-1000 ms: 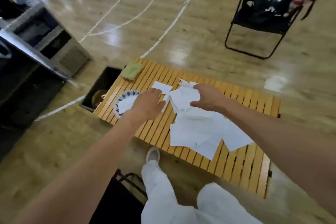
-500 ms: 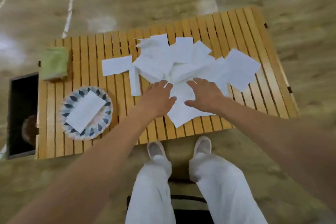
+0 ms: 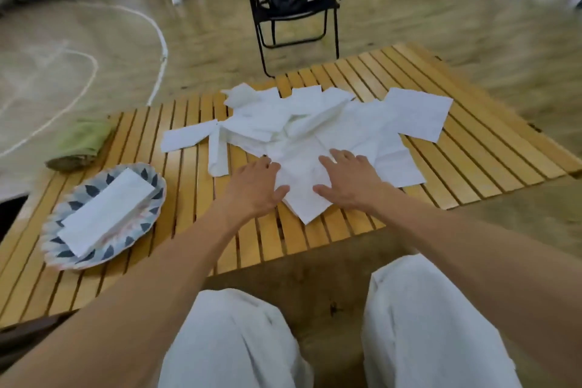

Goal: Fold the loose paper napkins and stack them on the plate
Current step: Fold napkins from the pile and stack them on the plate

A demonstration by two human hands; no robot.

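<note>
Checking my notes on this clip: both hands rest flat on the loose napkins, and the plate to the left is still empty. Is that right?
Not quite. The head view shows the plate already holds a folded napkin. The rest stands: the left hand and right hand rest flat on the loose napkins.

One plate (image 3: 154, 181); one folded napkin (image 3: 105, 213); one green cloth (image 3: 80, 143); one chair (image 3: 294, 6); two hands (image 3: 255, 190).

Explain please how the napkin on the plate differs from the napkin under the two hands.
The napkin on the plate is folded into a narrow rectangle; the napkin under the hands lies unfolded and wide. The first rests alone on the plate; the second overlaps the loose pile on the table, with the left hand and right hand on it. Both are white paper.
</note>
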